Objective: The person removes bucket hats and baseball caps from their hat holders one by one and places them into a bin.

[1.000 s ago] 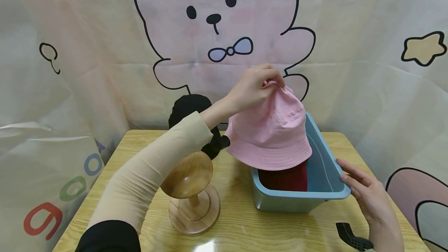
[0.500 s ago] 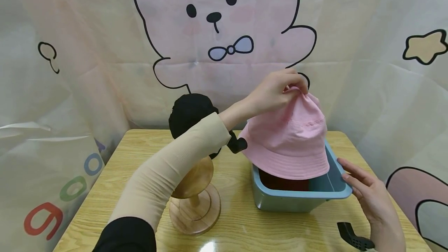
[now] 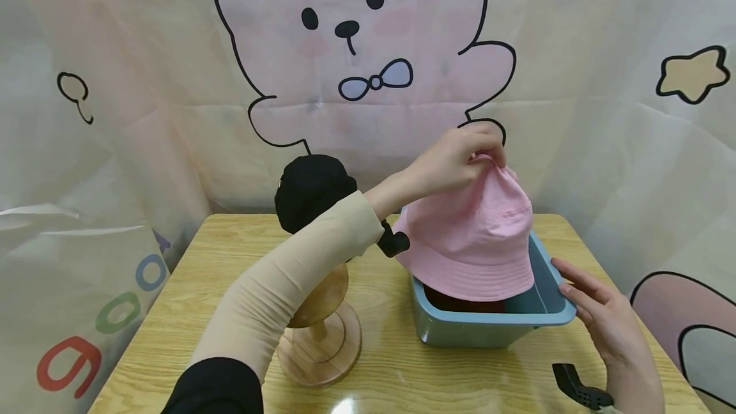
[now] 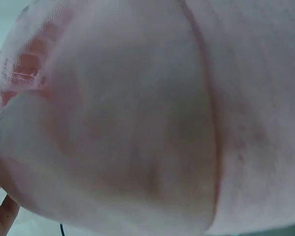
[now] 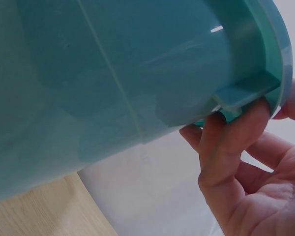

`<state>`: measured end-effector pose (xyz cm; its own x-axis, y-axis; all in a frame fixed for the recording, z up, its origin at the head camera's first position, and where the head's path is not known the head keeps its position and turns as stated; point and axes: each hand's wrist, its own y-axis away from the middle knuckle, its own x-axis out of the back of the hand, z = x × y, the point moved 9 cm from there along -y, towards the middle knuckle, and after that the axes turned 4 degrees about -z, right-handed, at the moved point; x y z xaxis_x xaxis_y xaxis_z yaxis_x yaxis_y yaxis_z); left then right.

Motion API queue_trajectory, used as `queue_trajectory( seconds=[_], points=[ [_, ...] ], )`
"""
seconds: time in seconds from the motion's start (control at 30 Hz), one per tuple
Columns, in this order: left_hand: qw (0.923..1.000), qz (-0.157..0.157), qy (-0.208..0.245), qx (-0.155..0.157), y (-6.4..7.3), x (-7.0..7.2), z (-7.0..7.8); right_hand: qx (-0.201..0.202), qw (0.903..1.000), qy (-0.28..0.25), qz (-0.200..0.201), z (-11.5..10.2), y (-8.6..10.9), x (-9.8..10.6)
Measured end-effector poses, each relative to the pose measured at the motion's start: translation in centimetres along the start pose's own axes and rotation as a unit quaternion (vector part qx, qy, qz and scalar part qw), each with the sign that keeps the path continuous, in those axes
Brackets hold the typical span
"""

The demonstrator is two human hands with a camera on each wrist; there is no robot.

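My left hand (image 3: 454, 161) pinches a pink bucket hat (image 3: 477, 241) by the top of its crown. The hat hangs brim down over a blue plastic bin (image 3: 500, 319), its lower edge at the height of the bin's opening. Pink cloth (image 4: 137, 123) fills most of the left wrist view. Under the brim a strip of a dark red thing (image 3: 460, 302) shows inside the bin; the rest is hidden. My right hand (image 3: 612, 324) grips the bin's right rim, and in the right wrist view its fingers (image 5: 231, 147) curl under the rim (image 5: 285, 54).
A black cap (image 3: 313, 190) sits left of the bin, partly behind my left sleeve (image 3: 287, 286). In front of it stands a round wooden stand (image 3: 322, 350). The wooden table (image 3: 402, 375) ends at a printed cloth backdrop (image 3: 592, 145).
My left hand has carried the pink bucket hat right, then slightly down, over the bin. The brim now covers more of the dark red thing. My right hand stays at the bin's rim.
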<state>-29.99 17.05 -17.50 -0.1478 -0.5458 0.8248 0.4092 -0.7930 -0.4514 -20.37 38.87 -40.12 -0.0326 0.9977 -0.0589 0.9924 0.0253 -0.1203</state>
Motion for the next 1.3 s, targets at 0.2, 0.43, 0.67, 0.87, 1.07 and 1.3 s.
queue_trajectory(
  seconds=[0.2, 0.43, 0.67, 0.87, 1.07, 1.3],
  points=[
    [0.9986, -0.038, -0.023, 0.029, -0.5, -1.6, -0.5, 0.008, 0.9999, 0.006, -0.01, -0.3, 0.1, -0.3],
    [0.9987, -0.05, 0.005, 0.012, -1.3, -2.9, -0.2, 0.016, 0.9997, 0.002, -0.018, -0.6, 0.1, -0.6],
    [0.9985, -0.044, 0.032, 0.008, -2.3, -3.7, -0.2, 0.019, 0.9997, -0.002, -0.015, -0.7, 0.3, -0.5],
    [0.9983, -0.037, 0.045, -0.002, -2.7, -4.3, -0.1, 0.015, 0.9998, 0.001, -0.011, -0.5, 0.5, -0.4],
    [0.9977, -0.035, 0.058, -0.004, -2.0, -4.0, -0.4, 0.014, 0.9998, 0.008, -0.015, -0.6, 0.6, -0.6],
    [0.9979, -0.002, 0.056, -0.031, -1.5, -3.5, -0.6, 0.017, 0.9996, 0.003, -0.024, -0.8, 0.7, -0.8]
  ],
)
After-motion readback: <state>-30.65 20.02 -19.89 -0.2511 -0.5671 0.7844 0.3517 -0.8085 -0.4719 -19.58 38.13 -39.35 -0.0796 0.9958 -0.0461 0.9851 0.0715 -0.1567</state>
